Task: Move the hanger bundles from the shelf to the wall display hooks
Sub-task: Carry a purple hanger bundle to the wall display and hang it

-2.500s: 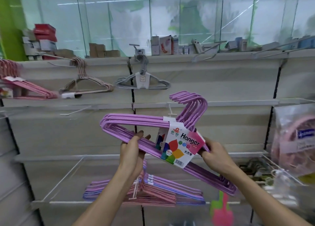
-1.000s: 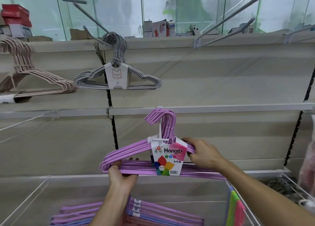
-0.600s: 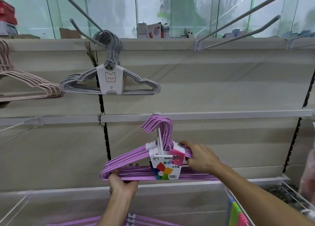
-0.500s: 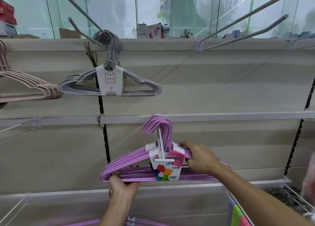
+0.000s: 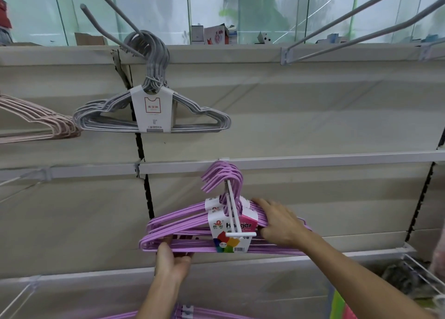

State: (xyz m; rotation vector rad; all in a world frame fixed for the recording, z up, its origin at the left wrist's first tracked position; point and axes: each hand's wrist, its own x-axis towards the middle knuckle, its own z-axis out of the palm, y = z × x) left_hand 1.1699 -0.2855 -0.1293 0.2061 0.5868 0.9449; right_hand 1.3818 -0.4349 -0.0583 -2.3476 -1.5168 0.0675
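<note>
Purple hanger bundle (image 5: 192,232) sits lower centre of frame, hook tops (image 5: 222,175) already looped over white display hook (image 5: 232,205) that sticks out from rail (image 5: 313,161) w/ its crossbar end in front of the cardboard label (image 5: 231,232). Left hand (image 5: 173,258), lower centre, curled round the bundle's bottom bars from below, thumb side up; carrying the weight, by the look of it. Right hand (image 5: 279,222), centre right, draped over the right shoulder of the bundle, fingers curled on the top wires; grip looks light. Step in hand, as judged: seating the bundle fully on the hook. To do well: push hook tops back along the rod toward the rail so none rides near the tip; check every loop is over the rod, as a few at the front splay left & could slip off. Lower w/ left only once weight hangs from rod, then ease right off & let bundle level out; label best facing out. Grey bundle (image 5: 151,111) upper left already hung on its own peg, pink bundle (image 5: 36,121) at far left edge. More purple hangers (image 5: 183,312) at bottom edge on lower shelf, prob. next to go.
</note>
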